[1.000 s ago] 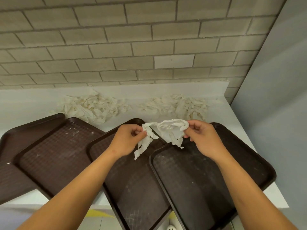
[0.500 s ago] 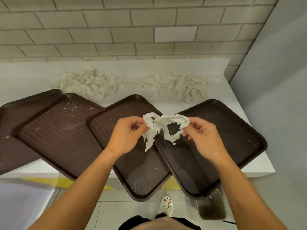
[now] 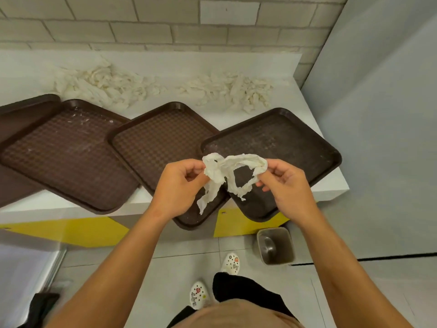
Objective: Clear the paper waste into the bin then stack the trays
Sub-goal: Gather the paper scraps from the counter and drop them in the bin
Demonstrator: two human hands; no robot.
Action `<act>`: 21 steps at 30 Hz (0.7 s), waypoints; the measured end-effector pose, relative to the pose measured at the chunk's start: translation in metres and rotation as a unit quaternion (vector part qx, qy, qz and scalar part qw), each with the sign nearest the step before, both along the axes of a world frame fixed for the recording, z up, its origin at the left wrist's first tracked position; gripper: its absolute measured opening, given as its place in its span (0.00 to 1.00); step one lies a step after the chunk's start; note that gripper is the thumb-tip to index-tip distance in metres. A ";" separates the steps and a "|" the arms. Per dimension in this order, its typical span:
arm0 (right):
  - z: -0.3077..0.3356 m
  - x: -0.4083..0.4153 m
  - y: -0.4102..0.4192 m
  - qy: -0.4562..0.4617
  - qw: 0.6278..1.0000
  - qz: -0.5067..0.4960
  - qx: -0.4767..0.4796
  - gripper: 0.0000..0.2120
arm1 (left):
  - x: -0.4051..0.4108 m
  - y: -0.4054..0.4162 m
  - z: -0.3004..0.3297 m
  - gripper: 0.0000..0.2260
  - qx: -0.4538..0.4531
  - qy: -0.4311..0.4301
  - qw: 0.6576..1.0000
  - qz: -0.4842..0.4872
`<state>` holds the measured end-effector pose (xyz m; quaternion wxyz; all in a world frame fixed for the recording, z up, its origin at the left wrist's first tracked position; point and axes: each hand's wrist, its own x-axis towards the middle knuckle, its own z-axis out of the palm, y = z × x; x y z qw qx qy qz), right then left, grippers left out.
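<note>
Both hands are up over the front edge of the white table [image 3: 236,119]. The left hand [image 3: 179,185] and right hand [image 3: 283,183] each pinch one end of a torn, crumpled strip of white paper [image 3: 230,172], fingers curled round it; loose tails hang down between them.

Four dark brown textured plastic trays sit at angles on the table. The rightmost tray [image 3: 295,143] and middle tray [image 3: 160,140] overhang the front edge w/ their near corners hidden behind the hands and paper. The left tray [image 3: 63,152] also pokes past the edge; the far-left tray [image 3: 21,114] is cut off by the frame and partly under its neighbour.

Two heaps of shredded white paper lie along the back by the brick wall: left heap [image 3: 104,88], right heap [image 3: 231,89]. Bare table strip between heaps and trays.

The small metal bin [image 3: 275,248] stands on the tiled floor below the table's right end, just beside the yellow panel; inside hard to make out. Grey wall closes the right side.
</note>
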<state>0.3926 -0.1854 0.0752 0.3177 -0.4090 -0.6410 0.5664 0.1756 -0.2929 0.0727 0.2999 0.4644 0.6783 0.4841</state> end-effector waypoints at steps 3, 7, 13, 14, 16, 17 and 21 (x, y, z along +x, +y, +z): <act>0.001 0.024 -0.008 0.009 1.000 -0.017 -0.004 0.11 | 0.020 0.000 0.004 0.06 0.004 0.005 1.000 -0.018; 0.002 0.060 -0.008 0.031 0.999 -0.038 -0.010 0.10 | 0.055 0.007 0.012 0.08 0.007 0.016 0.999 -0.036; 0.001 0.128 0.009 0.049 0.997 -0.049 -0.014 0.09 | 0.123 0.033 0.016 0.09 0.011 0.033 0.997 -0.074; 0.002 0.145 0.015 0.054 0.997 -0.050 -0.012 0.09 | 0.141 0.040 0.016 0.11 0.010 0.034 0.996 -0.080; 0.002 0.168 0.021 0.060 0.997 -0.051 -0.009 0.09 | 0.163 0.048 0.014 0.11 0.006 0.032 0.996 -0.084; 0.001 0.181 0.025 0.059 0.997 -0.052 -0.012 0.09 | 0.175 0.053 0.011 0.11 0.003 0.034 0.996 -0.085; -0.008 0.232 0.040 0.039 0.998 -0.046 -0.024 0.09 | 0.226 0.070 -0.009 0.08 -0.007 0.026 0.997 -0.070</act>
